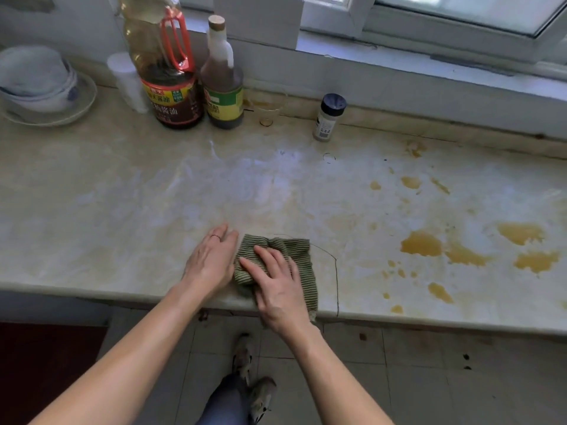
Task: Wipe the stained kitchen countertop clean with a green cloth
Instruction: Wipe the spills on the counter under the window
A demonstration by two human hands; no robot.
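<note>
Pressing flat on the green striped cloth (296, 256) is the right hand (277, 283), fingers spread and straight, palm weight on the fabric, nothing curled, nothing pinched. Left hand (211, 259) lies flat on the bench (122, 194) just beside the cloth's left edge, fingers straight and close together; whether it touches the fabric I can't tell. The cloth sits bunched near the front edge of the bench, one corner drooping over the lip.

Out to the right, well apart from the cloth, are the yellow-brown stains (422, 243): big puddles and a scatter of small spots. They look untouched, so most of the job is ahead, I'd say.

To do this stroke well, press with the whole palm so the full pad of cloth bears on the stone. Sweep right into the blotches and draw them toward the middle, not off the edge onto the floor. Refold to a fresh face once it loads up, or it will only smear.

At the back, the soy sauce bottle (171, 96), vinegar bottle (224, 96) and spice shaker (328, 118) stand near the wall. Steer wide of the shaker, which looks light and easy to tip.
</note>
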